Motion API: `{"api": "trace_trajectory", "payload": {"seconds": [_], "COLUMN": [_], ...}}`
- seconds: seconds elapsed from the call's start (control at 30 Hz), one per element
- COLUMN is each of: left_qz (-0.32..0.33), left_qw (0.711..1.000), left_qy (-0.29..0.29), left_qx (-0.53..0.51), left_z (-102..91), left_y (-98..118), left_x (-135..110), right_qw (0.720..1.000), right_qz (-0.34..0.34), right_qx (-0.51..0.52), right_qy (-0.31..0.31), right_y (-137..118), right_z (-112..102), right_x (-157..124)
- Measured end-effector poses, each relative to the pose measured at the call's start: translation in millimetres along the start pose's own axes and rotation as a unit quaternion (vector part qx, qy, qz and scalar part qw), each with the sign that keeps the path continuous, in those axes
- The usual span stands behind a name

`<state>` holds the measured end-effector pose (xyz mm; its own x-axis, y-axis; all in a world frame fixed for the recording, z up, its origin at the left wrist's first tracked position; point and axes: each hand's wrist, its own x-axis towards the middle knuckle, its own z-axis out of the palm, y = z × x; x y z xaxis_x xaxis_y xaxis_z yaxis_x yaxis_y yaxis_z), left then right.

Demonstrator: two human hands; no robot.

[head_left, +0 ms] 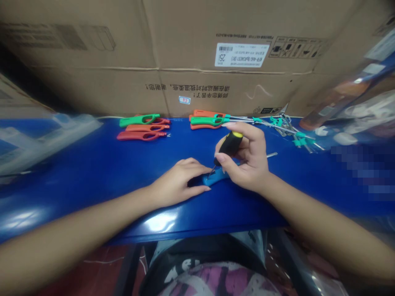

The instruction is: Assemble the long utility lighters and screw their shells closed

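My right hand (247, 158) is closed around a screwdriver (230, 146) with a black handle and yellow cap, its tip pointing down onto a blue plastic lighter body (216, 176) lying on the blue table (92, 172). My left hand (180, 181) lies over the left end of that blue piece, fingers curved down on it and holding it in place. A thin metal tube (271, 155) sticks out to the right behind my right hand.
Red and green lighter handles (142, 127) lie at the back left, with more handles (210, 119) at the back centre. Loose metal tubes with green tips (293, 133) lie back right. Cardboard boxes (197, 57) wall the rear. Clear plastic bags (40, 139) sit left and right.
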<state>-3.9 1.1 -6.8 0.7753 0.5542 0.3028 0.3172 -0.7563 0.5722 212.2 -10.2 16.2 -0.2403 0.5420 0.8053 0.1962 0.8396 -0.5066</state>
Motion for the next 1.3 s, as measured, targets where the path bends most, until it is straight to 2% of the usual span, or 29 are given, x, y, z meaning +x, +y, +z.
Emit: {"api": "trace_trajectory", "payload": {"seconds": [0.33,0.7,0.77,0.97,1.17,1.3], "left_qz": [0.001,0.009,0.014,0.019,0.019,0.013], "left_qw": [1.0,1.0,1.0,1.0,1.0,1.0], "left_qy": [-0.001,0.011,0.011,0.013,0.006,0.0], "left_qx": [-0.005,-0.001,0.003,0.004,-0.004,-0.005], "left_z": [-0.5,0.3,1.0,2.4,0.2,0.3], "left_y": [0,0,0,-2,0,-1], "left_x": [0,0,0,-1,0,0], "right_qw": [1.0,0.995,0.996,0.998,0.996,0.995], "right_qz": [0.004,0.046,0.032,0.004,0.062,0.026], "right_qx": [0.003,-0.009,-0.017,-0.065,-0.024,-0.091], "right_qy": [0.015,-0.085,-0.075,0.009,-0.053,0.015], "right_y": [1,-12,-10,-3,-5,-1], "right_z": [1,-8,-7,-2,-6,-7], "right_x": [-1,4,3,2,7,6]}}
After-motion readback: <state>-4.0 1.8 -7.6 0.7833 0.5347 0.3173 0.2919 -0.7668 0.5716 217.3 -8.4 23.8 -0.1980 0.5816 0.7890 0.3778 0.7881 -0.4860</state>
